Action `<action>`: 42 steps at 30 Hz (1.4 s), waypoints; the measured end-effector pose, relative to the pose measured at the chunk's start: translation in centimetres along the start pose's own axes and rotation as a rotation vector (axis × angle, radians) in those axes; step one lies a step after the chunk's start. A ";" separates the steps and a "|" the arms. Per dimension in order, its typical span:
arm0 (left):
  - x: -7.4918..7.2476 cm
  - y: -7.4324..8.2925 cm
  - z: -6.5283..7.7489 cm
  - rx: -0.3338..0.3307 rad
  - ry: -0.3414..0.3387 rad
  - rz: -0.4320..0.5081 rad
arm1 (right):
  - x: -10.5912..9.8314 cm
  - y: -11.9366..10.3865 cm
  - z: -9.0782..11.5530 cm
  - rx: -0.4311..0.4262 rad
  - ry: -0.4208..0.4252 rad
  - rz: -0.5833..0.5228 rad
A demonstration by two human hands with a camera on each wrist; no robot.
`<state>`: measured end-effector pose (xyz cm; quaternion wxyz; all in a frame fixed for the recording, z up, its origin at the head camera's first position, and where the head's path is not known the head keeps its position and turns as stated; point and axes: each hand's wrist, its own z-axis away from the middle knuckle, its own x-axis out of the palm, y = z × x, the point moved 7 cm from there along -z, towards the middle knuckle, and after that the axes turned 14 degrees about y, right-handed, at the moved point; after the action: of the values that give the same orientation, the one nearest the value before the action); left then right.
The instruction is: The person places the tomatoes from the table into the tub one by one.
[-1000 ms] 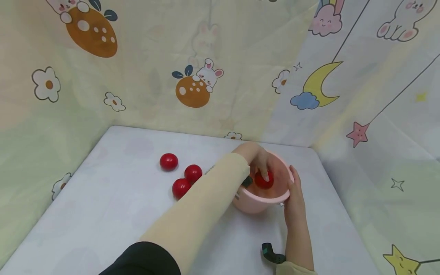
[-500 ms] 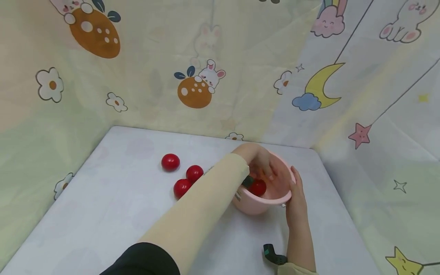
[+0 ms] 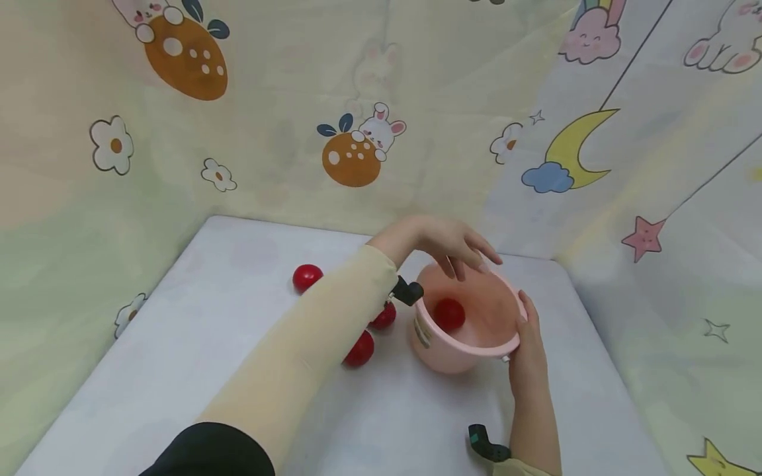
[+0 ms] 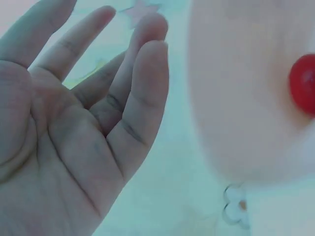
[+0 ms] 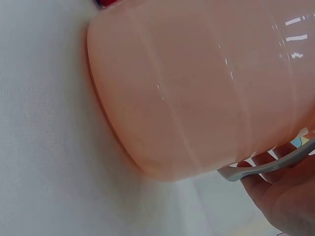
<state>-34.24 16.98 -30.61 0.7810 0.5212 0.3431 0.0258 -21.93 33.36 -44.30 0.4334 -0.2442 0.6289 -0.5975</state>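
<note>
My left hand (image 3: 443, 241) hovers over the back rim of a pink bucket (image 3: 446, 356), palm down and holding nothing. Its fingers are spread and slightly bent in the left wrist view, with the palm (image 4: 69, 137) bare. Inside the bucket lies one shiny red ball (image 3: 449, 315). My right hand (image 3: 526, 337) grips the bucket's right side, thumb at the rim. From the right wrist, its fingers (image 5: 275, 179) show behind a grey handle (image 5: 275, 166) at the bucket's edge. The bucket stands on the white table.
Left of the bucket, three red balls lie on the table (image 3: 149, 370): a far ball (image 3: 306, 277), a middle ball (image 3: 383, 317) and a near ball (image 3: 360, 350). My left sleeve (image 3: 297, 337) partly covers them. A printed cloth (image 3: 268, 79) hangs around the table.
My left hand has let go of the red ball inside the bucket and risen out, up and to the left. The ball has rolled left. My right hand keeps its grip.
</note>
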 end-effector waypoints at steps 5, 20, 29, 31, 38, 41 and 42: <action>-4.6 -2.4 2.9 0.060 0.108 0.063 | -0.5 -0.1 -0.2 -0.010 0.023 -0.024; -11.1 -20.8 13.7 -0.262 0.579 0.013 | -0.9 -0.6 -0.3 -0.009 0.039 -0.092; -7.7 -29.8 17.4 -0.423 0.659 0.125 | -0.7 -0.4 -0.2 -0.023 0.031 -0.100; -6.9 -30.8 17.6 -0.439 0.667 0.161 | -0.5 -0.4 -0.2 -0.031 0.026 -0.105; -4.8 -32.5 17.8 -0.399 0.696 0.307 | -0.1 -0.2 -0.1 -0.025 0.022 -0.112; -4.5 -32.7 17.9 -0.386 0.741 0.330 | 0.0 -0.2 0.0 -0.021 0.022 -0.105; -4.4 -32.8 17.9 -0.383 0.757 0.334 | 0.1 -0.1 0.1 -0.022 0.021 -0.101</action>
<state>-37.98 -13.95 -51.67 0.6681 0.3693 0.5047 0.4032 -21.94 33.23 -44.17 0.3934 -0.2741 0.6270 -0.6140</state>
